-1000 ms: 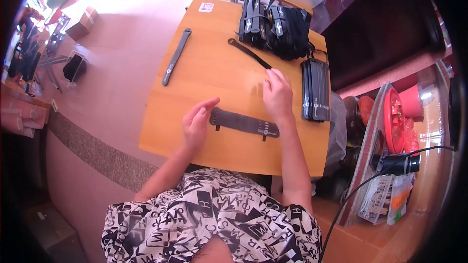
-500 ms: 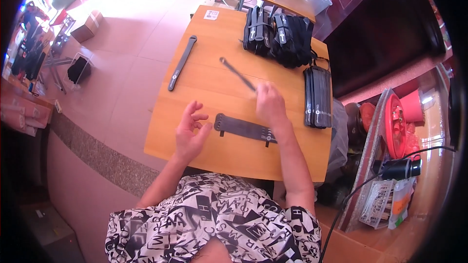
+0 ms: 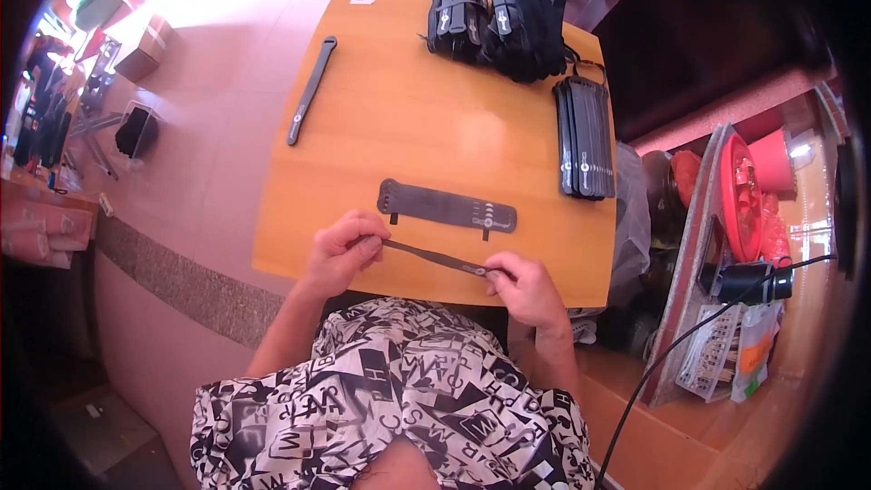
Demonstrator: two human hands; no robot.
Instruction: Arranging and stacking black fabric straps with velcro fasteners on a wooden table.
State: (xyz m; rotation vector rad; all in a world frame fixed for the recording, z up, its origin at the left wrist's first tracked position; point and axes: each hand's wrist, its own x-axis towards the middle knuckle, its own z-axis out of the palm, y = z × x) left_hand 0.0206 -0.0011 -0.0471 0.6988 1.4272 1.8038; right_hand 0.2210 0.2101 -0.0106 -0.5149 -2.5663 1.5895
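Stretched between my two hands is a dark grey strap (image 3: 434, 257) with a pale mark near its right end. My left hand (image 3: 345, 249) pinches the left end, and my right hand (image 3: 524, 290) grips the right end. Just beyond it, a fanned row of overlapping grey straps (image 3: 445, 207) lies on the table, with two small black tabs sticking out along its near side. A single grey strap (image 3: 312, 91) lies apart at the table's left side.
On the wooden table (image 3: 399, 109), bundled black straps (image 3: 497, 23) sit at the far right, with a stack of grey straps (image 3: 585, 138) nearer along the right edge. A shelf with a red round tray (image 3: 742, 200) and a black cable (image 3: 676, 345) stand to the right.
My right hand has brought the strap from beyond the fanned row to the near side. My left hand has closed on its other end. The view has shifted slightly.
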